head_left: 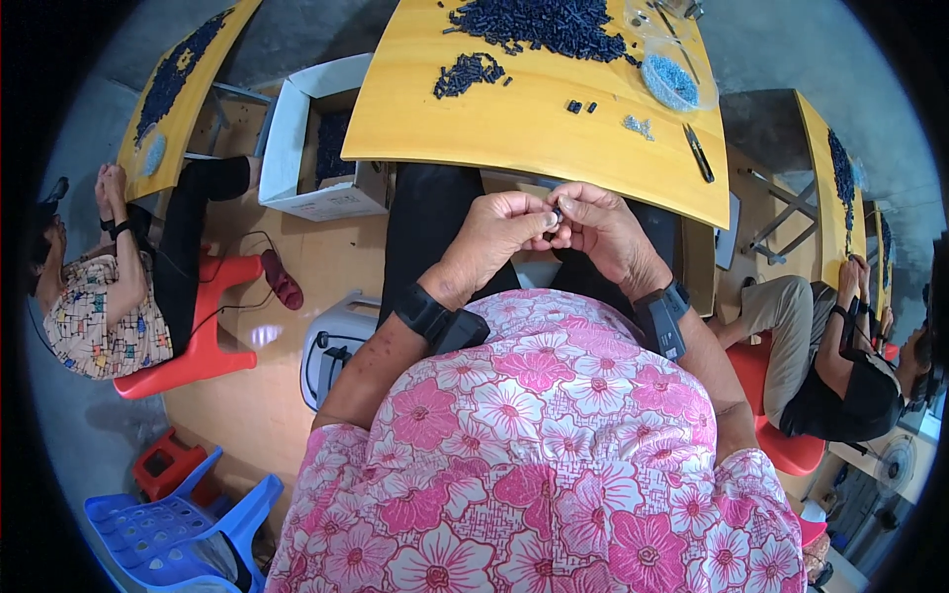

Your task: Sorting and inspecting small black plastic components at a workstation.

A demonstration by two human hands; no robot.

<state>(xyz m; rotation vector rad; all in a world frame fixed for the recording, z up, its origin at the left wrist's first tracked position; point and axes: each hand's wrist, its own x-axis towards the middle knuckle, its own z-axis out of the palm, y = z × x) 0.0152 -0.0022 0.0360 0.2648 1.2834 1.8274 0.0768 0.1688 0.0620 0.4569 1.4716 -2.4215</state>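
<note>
Just off the table's near edge, my left hand [502, 232] and my right hand [608, 229] meet at their fingertips. Both are closed in a pinch around a small dark piece [558, 211], mostly covered by the fingers. On the yellow table [554, 148] ahead lies a large pile of small dark-blue pieces [539, 22], with a smaller heap [469, 74] nearer me. A few dark pieces [575, 106] lie apart, beside a little cluster of clear bits [639, 127]. Black thread snips [698, 153] rest near the right edge, below a clear tub of light-blue bits [670, 82].
A white carton [326, 203] with dark contents stands left of the table. Co-workers sit at other yellow tables, one on the left [109, 296] and one on the right [840, 376]. A blue plastic chair [163, 524] is at the lower left.
</note>
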